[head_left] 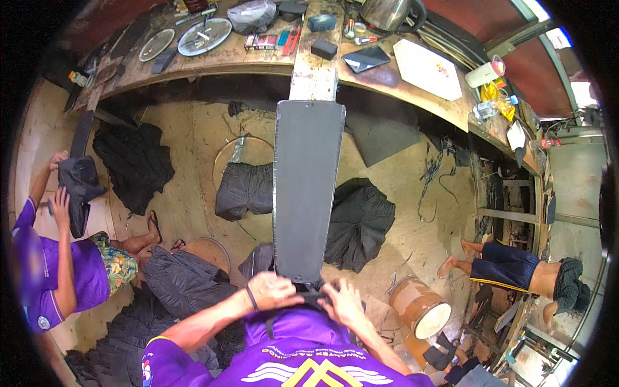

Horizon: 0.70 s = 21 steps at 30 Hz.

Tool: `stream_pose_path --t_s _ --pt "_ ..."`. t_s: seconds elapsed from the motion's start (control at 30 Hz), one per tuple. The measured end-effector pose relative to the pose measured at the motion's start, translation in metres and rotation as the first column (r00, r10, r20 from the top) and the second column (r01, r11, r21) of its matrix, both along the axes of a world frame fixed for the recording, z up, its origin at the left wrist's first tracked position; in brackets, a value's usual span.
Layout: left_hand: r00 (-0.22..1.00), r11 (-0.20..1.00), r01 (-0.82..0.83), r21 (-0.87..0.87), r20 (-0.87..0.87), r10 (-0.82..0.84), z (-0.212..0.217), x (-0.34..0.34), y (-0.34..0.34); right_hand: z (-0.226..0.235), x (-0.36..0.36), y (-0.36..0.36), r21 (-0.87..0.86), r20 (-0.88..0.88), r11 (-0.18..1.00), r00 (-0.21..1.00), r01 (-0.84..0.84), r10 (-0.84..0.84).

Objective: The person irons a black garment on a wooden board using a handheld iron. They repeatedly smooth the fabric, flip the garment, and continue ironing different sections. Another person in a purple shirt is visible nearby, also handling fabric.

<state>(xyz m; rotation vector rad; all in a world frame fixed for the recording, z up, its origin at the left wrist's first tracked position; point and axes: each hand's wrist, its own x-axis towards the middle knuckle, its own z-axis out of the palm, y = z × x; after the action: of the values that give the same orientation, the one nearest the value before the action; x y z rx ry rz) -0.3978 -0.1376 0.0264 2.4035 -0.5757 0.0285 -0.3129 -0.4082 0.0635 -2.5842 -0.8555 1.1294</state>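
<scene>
A long board (303,187) with a dark grey cover runs away from my body to the wooden bench. At its near end my left hand (272,291) is closed on a black cloth (311,297), with a dark band round the wrist. My right hand (343,301) grips the same cloth on the other side, its fingers bent over the edge. The cloth lies bunched between my hands, close to my purple shirt. Black shorts (245,191) lie left of the board, and a black garment with a gathered waist (361,226) lies to its right.
The bench (213,76) carries metal plates (205,37), a kettle (392,14), a phone (365,59) and a white box (427,69). Dark garments (184,280) are heaped at left, near a person in purple (77,271) handling black cloth. A drum (420,307) stands right; another person (516,267) is beyond.
</scene>
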Motion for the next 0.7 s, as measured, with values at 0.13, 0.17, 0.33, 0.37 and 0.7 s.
stream_pose_path --t_s 0.13,0.17,0.33,0.37,0.7 --pt "0.789 0.943 -0.32 0.093 0.577 0.211 0.064 0.158 0.058 0.009 0.132 0.069 0.144 0.338 0.988 0.936 0.052 -0.098" --pt "0.745 0.913 -0.401 0.071 0.606 0.28 0.074 0.201 0.071 0.013 0.171 0.095 0.267 0.487 0.963 0.857 0.037 -0.168" --pt "0.862 0.879 -0.477 -0.027 0.184 0.473 0.061 0.237 0.067 0.024 0.204 0.152 0.695 0.463 0.672 0.555 0.257 -0.691" --pt "0.939 0.944 -0.329 0.032 0.12 0.323 0.048 0.222 0.058 0.019 0.174 0.144 0.634 0.491 0.727 0.59 0.263 -0.641" --pt "0.929 0.91 -0.329 0.252 0.26 0.264 -0.019 0.357 0.079 -0.081 0.2 0.127 0.738 0.082 0.571 0.792 0.36 -0.605"
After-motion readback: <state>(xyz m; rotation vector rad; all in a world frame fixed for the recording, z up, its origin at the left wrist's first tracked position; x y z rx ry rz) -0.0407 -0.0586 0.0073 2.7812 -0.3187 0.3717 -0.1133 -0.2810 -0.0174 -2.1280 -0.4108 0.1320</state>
